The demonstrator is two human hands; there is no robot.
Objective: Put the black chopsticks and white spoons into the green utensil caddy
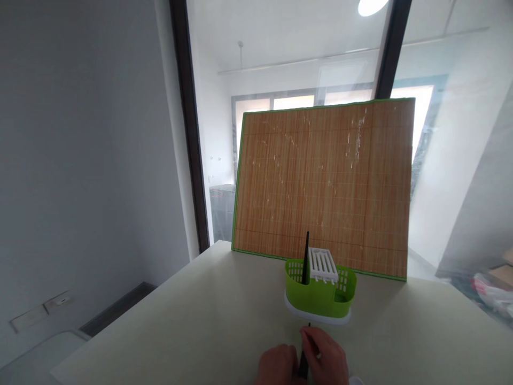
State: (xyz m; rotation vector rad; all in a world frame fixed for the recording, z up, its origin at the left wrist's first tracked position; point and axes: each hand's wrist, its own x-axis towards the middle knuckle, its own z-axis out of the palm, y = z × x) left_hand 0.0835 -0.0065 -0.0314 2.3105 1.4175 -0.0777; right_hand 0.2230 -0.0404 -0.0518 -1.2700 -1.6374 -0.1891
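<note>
At the front of the table, my right hand (pixel 326 355) pinches a slim dark stick, which looks like a black chopstick (pixel 303 365); its tip pokes out above the fingers. My left hand (pixel 278 364) is curled against the lower part of the same chopstick, its fingers closed. Just beyond both hands stands a green utensil basket (pixel 310 297) on a white base, with a white slatted rack (pixel 323 264) across its middle. Another black chopstick (pixel 306 256) leans upright in the basket's left compartment. The bottom of the held chopstick is cut off by the frame.
Behind the basket, a bamboo mat board (pixel 324 182) with green edging stands upright on the white table (pixel 192 310). A small white object (pixel 356 380) partly shows beside my right hand. A glass partition with dark posts (pixel 190 128) rises behind the table.
</note>
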